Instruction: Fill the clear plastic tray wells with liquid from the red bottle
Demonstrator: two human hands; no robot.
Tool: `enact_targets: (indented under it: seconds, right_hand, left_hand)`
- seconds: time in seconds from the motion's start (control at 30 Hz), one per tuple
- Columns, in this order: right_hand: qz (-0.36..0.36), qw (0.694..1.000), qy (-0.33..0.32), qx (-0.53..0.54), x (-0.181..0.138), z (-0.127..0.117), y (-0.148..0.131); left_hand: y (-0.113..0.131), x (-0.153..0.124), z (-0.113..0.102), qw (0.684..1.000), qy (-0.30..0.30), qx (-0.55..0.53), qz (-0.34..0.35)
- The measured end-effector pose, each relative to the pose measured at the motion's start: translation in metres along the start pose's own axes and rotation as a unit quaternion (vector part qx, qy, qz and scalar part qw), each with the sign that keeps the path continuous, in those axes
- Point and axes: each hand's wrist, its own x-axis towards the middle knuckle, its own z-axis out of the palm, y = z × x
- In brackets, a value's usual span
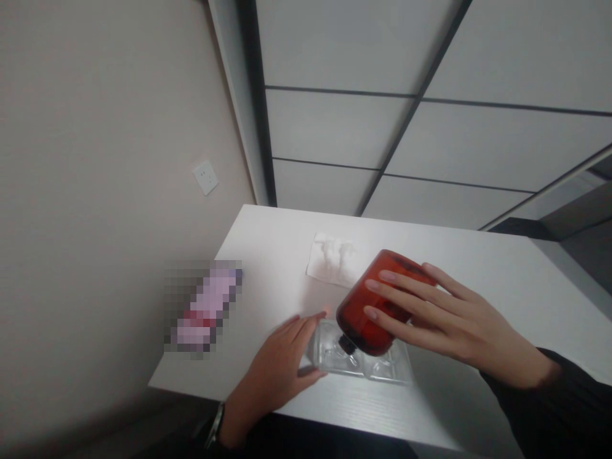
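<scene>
My right hand [425, 315] is wrapped around a red-brown see-through bottle [363, 322]. The bottle is tilted neck-down, its dark mouth low over the left part of a clear plastic tray [404, 370]. Something clear shows at the mouth, but I cannot tell whether liquid is running out. The tray lies on the table and has at least two compartments; the bottle covers part of it. At the tray's left end, my left hand [280, 363] grips the edge, fingers on the far side and thumb on the near side.
A white tissue [329, 261] with damp-looking marks lies behind the tray on the white table [268, 255]. A pixelated pink item [205, 309] is at the table's left edge. The wall with a socket [205, 178] stands left, white panels [329, 185] behind.
</scene>
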Motion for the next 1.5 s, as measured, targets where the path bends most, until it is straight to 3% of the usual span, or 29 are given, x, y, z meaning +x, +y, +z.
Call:
enact_targets:
  seconds: [1.17,1.5]
  right_hand:
    - [-0.036,0.999,-0.018,0.016,0.035,-0.038,-0.020]
    - [-0.103,0.991,-0.061,-0.057,0.042,-0.045,-0.034]
  left_hand:
    - [-0.010,-0.003,0.008,0.998,0.043,0.012,0.038]
    - [-0.015,-0.004,0.012,0.998,0.050,0.003,0.039]
